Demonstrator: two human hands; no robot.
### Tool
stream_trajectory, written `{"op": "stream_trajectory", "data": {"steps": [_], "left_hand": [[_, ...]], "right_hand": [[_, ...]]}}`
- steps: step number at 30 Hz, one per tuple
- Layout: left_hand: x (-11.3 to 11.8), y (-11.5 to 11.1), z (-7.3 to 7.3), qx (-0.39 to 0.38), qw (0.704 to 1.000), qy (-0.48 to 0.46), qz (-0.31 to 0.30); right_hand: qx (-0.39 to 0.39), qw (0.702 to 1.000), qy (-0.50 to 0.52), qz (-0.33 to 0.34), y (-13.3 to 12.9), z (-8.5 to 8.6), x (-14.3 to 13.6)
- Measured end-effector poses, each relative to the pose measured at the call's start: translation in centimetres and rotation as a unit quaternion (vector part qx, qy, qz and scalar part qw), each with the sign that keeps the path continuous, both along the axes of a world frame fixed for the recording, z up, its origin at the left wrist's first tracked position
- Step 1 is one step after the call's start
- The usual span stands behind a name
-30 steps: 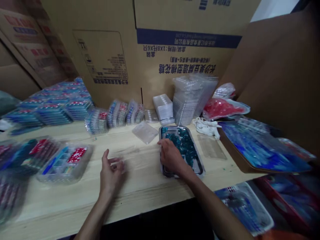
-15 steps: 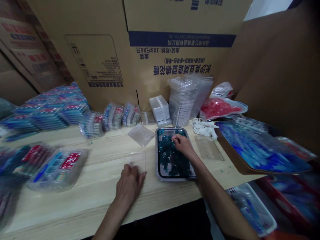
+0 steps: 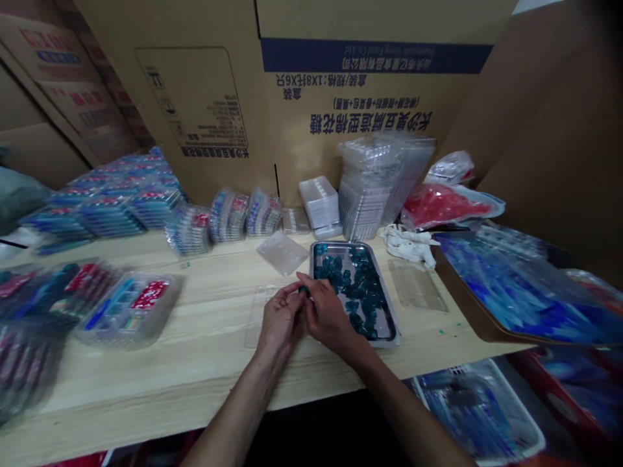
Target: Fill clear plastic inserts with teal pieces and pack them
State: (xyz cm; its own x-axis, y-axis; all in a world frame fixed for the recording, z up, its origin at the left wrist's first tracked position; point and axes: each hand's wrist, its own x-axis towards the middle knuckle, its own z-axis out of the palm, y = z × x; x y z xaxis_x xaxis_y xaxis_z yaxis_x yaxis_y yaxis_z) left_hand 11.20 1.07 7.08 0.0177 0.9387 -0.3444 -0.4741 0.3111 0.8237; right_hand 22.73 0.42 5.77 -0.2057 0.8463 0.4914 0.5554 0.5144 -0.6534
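Together, left hand [image 3: 279, 319] and right hand [image 3: 329, 314] finger 1 dark-green piece [image 3: 304, 289].

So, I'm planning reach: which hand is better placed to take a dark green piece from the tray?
Probably the right hand: it overlaps the tray in view, while the left hand sits farther away.

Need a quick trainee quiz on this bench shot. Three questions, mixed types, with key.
1. Multiple choice: which lies closest to the right side of the metal tray?
A) red-filled bag
B) clear plastic panel
C) blue-filled carton

2. True or false: the left hand and right hand meet at a small dark green piece.

3. Fill in: the printing on the large cardboard carton at the back stands ____.

Key: 1 B; 2 true; 3 upside down.
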Motion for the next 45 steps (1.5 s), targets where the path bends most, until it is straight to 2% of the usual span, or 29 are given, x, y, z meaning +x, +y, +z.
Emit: {"op": "stream_trajectory", "data": {"steps": [3, 6, 11, 15, 19, 22, 26, 30, 33, 35, 39, 41, 43, 45], "left_hand": [[-1.5, -0.2, 0.7, -0.041, 0.998, -0.035, 0.016], [-2.7, -0.4, 1.0, -0.048, 0.998, -0.036, 0.036], [-3.4, -0.8, 0.3, 0.004, 0.999, -0.026, 0.045], [-4.0, -1.0, -0.1, 0.011, 1.0, -0.025, 0.016], [-4.3, -1.3, -0.3, 0.028, 1.0, 0.005, -0.011], [-4.2, -1.5, -0.5, 0.051, 0.997, 0.05, -0.003], [-4.1, -1.7, -1.0, 0.082, 0.988, 0.128, 0.016], [-4.2, -1.8, -1.5, 0.106, 0.978, 0.181, 0.005], [-4.2, -1.9, -1.7, 0.105, 0.974, 0.202, 0.001], [-4.2, -2.0, -1.7, 0.099, 0.977, 0.189, -0.006], [-4.2, -2.5, -1.2, 0.039, 0.997, 0.059, -0.024], [-4.9, -2.5, -1.1, 0.008, 0.999, 0.017, -0.031], [-6.5, -2.0, -1.1, 0.006, 0.999, 0.03, -0.02], [-8.8, -0.9, -1.2, 0.039, 0.993, 0.105, 0.02]], "right_hand": [[-0.021, 0.998, 0.055, -0.003, 0.5, -0.5, 0.4], [-0.073, 0.994, 0.084, -0.022, 0.8, -1.0, 0.2], [-0.076, 0.994, 0.078, 0.007, 0.0, -0.6, -1.4], [-0.093, 0.991, 0.092, 0.012, -0.5, 0.1, -1.7], [-0.068, 0.998, 0.016, -0.006, -0.6, 0.5, -1.5], [-0.075, 0.996, -0.034, -0.018, -0.7, 0.6, -1.7], [-0.105, 0.99, -0.095, -0.016, -1.2, 0.9, -2.1], [-0.081, 0.977, -0.194, -0.025, -1.7, 1.4, -2.3], [-0.087, 0.971, -0.219, -0.045, -1.5, 1.3, -2.6], [-0.112, 0.972, -0.197, -0.054, -1.3, 1.1, -2.7], [-0.135, 0.981, -0.131, -0.054, -1.1, 0.6, -2.8], [-0.133, 0.985, -0.112, -0.022, -0.8, 0.4, -2.3], [-0.123, 0.987, -0.1, -0.001, -0.1, 0.3, -1.1], [-0.11, 0.986, -0.117, -0.047, 0.9, 0.1, 0.6]]}}
